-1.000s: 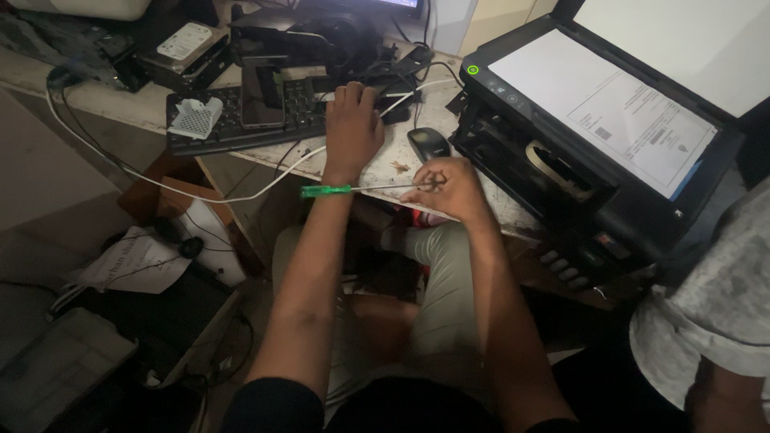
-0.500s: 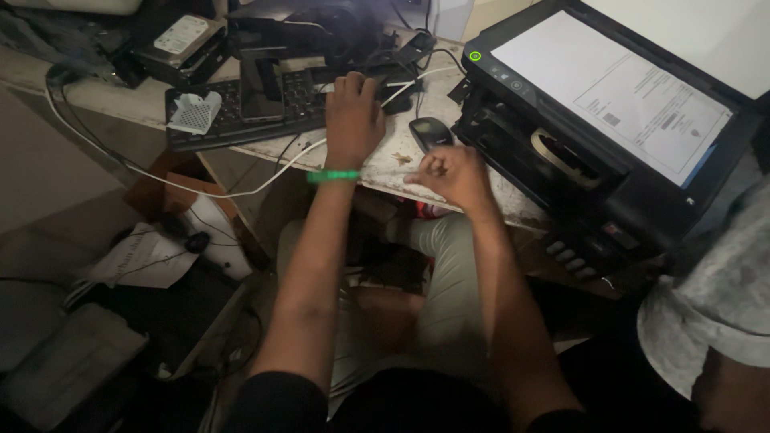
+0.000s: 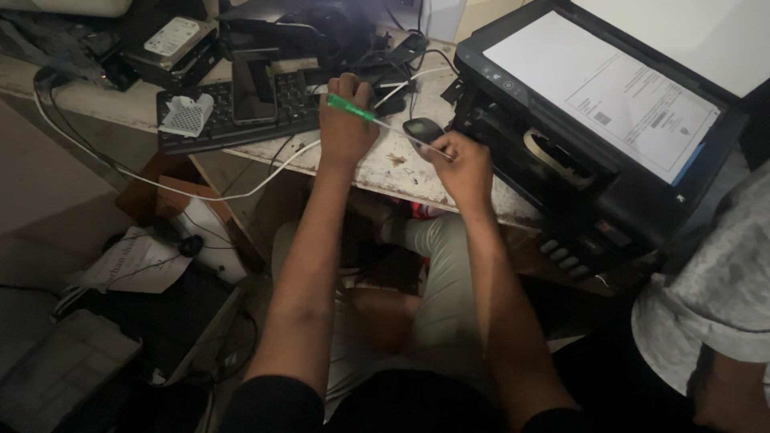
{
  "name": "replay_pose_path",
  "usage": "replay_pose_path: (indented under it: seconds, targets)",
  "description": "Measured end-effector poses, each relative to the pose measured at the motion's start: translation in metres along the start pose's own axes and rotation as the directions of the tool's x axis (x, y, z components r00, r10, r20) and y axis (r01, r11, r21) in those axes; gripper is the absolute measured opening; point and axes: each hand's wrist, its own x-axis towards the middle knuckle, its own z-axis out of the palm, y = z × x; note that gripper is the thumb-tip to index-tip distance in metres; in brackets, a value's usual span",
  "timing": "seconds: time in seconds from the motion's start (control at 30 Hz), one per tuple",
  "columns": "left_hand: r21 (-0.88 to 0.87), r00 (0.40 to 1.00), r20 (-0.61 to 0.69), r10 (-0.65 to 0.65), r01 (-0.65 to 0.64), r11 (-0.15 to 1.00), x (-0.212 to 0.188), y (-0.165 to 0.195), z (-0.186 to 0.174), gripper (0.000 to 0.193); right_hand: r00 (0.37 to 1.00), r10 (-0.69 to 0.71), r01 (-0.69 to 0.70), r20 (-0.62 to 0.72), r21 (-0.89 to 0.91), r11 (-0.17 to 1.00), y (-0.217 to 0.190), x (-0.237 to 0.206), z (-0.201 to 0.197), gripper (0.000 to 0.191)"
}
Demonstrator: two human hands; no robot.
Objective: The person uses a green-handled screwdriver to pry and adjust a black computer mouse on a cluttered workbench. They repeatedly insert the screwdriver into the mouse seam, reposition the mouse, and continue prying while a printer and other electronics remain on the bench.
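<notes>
Big black printer [image 3: 585,152] fills the desk's right end, lid up, a printed sheet [image 3: 622,96] lying on its glass. The worn desk [image 3: 393,164] carries a black keyboard [image 3: 241,112] toward its left, a phone [image 3: 254,88] lying on the keys. At the front edge, the left hand [image 3: 346,120] is closed around a green-handled screwdriver [image 3: 353,111], its shaft running rightward. The right hand [image 3: 464,164] is curled tight at the shaft's tip, probably pinching something small, though it is hidden. A dark mouse [image 3: 421,128] sits between the hands.
</notes>
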Motion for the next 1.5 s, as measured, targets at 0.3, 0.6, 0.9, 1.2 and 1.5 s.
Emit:
replay_pose_path:
  seconds: [0.3, 0.6, 0.9, 1.2, 1.5]
  targets:
    - [-0.031, 0.998, 0.054, -0.041, 0.042, 0.999, 0.000, 0.003, -0.004, 0.032, 0.948, -0.290, 0.304, 0.133, -0.096, 0.948, 0.001, -0.003, 0.000, 0.021]
    - [-0.019, 0.997, 0.063, -0.050, 0.051, 0.999, -0.002, -0.004, 0.007, 0.029, 1.000, 0.005, -0.005, 0.019, -0.032, 0.999, 0.002, -0.002, 0.001, 0.014]
    - [-0.042, 0.999, 0.043, -0.023, 0.024, 0.999, -0.002, 0.000, -0.002, 0.029, 0.934, -0.302, 0.323, 0.191, -0.091, 0.942, -0.004, -0.004, 0.000, 0.019]
    - [-0.027, 1.000, -0.022, -0.001, 0.000, 1.000, -0.002, -0.002, 0.004, 0.026, 0.986, -0.168, 0.168, 0.006, -0.030, 0.985, -0.001, -0.002, 0.002, 0.018]
    - [-0.047, 1.000, 0.008, -0.003, 0.004, 0.999, -0.002, 0.000, -0.002, 0.028, 0.933, -0.298, 0.330, 0.202, -0.148, 0.932, -0.003, -0.003, 0.000, 0.018]
